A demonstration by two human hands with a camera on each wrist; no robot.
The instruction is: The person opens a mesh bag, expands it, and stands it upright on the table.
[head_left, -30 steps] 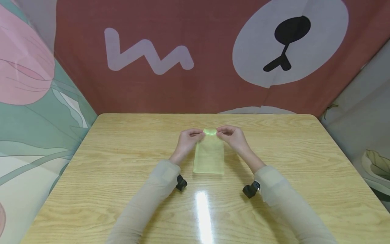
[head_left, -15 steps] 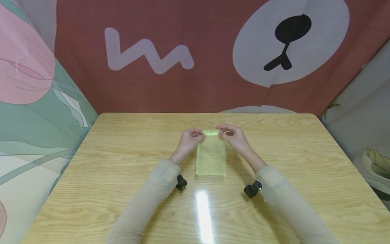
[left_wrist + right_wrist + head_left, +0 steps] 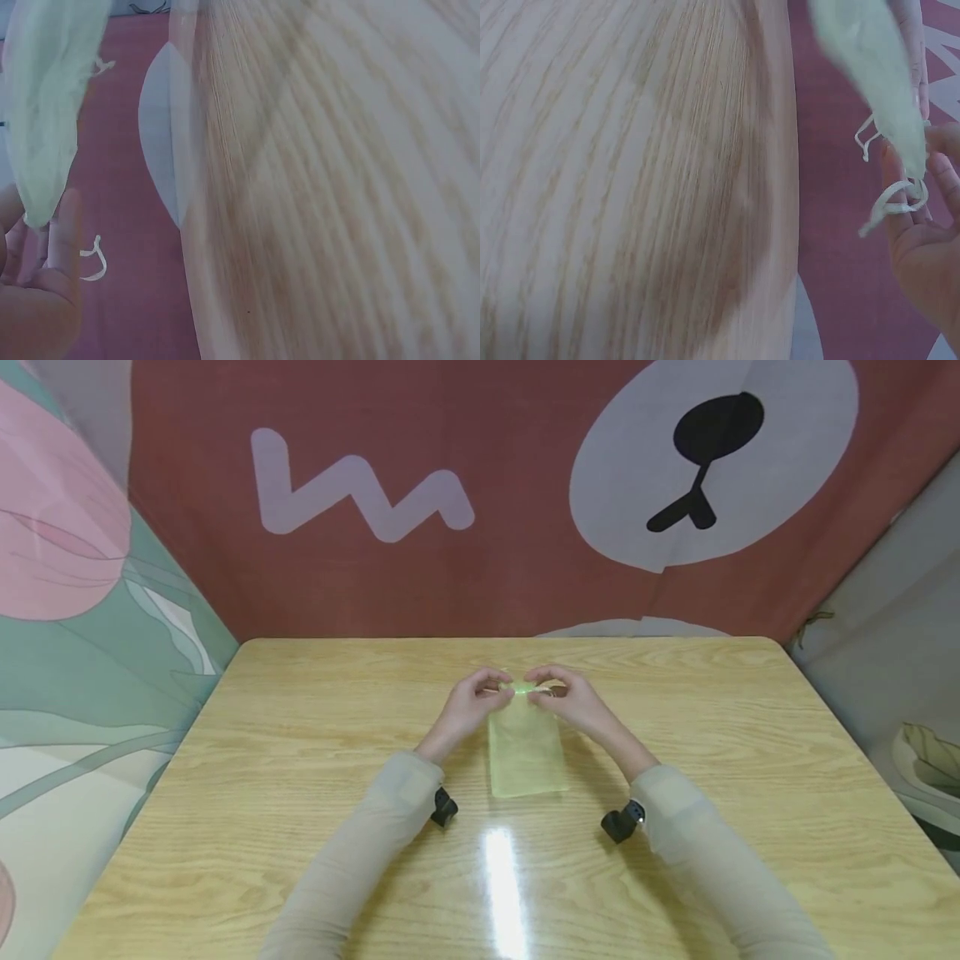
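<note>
A pale yellow-green sheer drawstring pouch [image 3: 527, 756] hangs over the middle of the table, its lower end toward me. My left hand [image 3: 471, 703] pinches the left of its top edge between thumb and fingers. The right of that edge is pinched by my right hand [image 3: 576, 702]. Between the two thumbs the mouth is bunched and looks shiny. In the right wrist view, a looped white drawstring [image 3: 892, 206] dangles by the right hand's fingers. Another string loop [image 3: 96, 262] shows beside the left hand in the left wrist view. The pouch looks thin and flat; any contents cannot be seen.
The wood-grain table [image 3: 315, 735] reaches back to a red cloth [image 3: 517, 577] with printed shapes. A bright light reflection [image 3: 504, 885] lies on its near part. Patterned cloth [image 3: 67, 693] hangs at the left, and pale cloth [image 3: 885, 635] at the right.
My hands have moved closer together along the pouch's top, bunching the edge between them. The pouch's lower end has shifted slightly right and toward me, and now hangs a little tilted.
</note>
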